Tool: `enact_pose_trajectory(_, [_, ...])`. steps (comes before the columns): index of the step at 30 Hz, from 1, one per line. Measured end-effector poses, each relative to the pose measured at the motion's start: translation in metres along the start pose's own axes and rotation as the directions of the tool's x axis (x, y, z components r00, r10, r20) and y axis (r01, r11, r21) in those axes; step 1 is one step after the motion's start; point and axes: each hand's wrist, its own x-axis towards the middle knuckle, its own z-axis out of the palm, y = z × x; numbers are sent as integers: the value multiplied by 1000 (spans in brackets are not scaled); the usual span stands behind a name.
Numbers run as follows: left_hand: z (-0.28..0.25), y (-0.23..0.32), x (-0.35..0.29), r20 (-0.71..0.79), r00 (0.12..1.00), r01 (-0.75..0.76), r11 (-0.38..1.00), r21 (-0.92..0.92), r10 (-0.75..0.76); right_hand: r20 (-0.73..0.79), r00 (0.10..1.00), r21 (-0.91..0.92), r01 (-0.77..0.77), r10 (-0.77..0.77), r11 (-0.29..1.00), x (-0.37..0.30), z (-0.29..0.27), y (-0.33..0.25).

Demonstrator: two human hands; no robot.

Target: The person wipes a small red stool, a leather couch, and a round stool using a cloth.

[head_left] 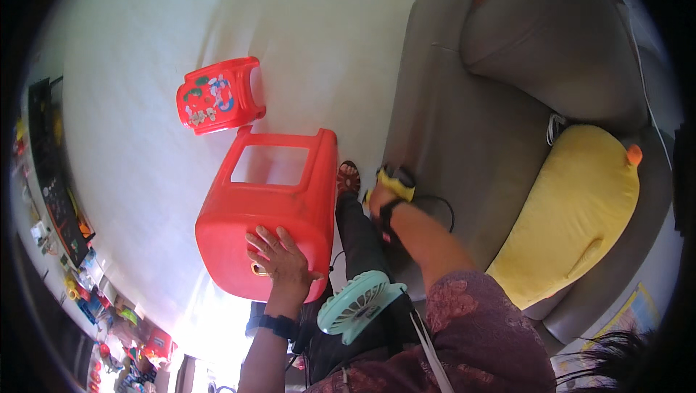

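Observation:
My left hand lies with its fingers spread on the flat seat of a large red plastic stool, which is tipped onto its side. Beside its palm is a small gold-coloured ring-shaped piece. At the sofa's front edge my right hand is closed around a yellow-and-black tool, whose exact kind I cannot make out. A black cable loops over the sofa near it. Just beyond the big stool stands a small red stool with a cartoon print on top.
A grey-brown sofa fills the right side, with a long yellow plush cushion on it. A mint-green fan hangs at my front. My sandalled foot is beside the large stool. Assorted items line the far left.

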Motion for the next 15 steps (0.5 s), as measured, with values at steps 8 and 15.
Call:
enact_pose_trajectory(8, [11, -6, -3, -46, 990, 141, 892, 430, -134, -667, 686, -744, -590, -290, 315, -54, 218, -77])
enact_pose_trajectory(15, [-16, 5, -11, -31, 999, 49, 956, 289, -42, -722, 677, -678, -652, -142, 339, -29, 297, -69])
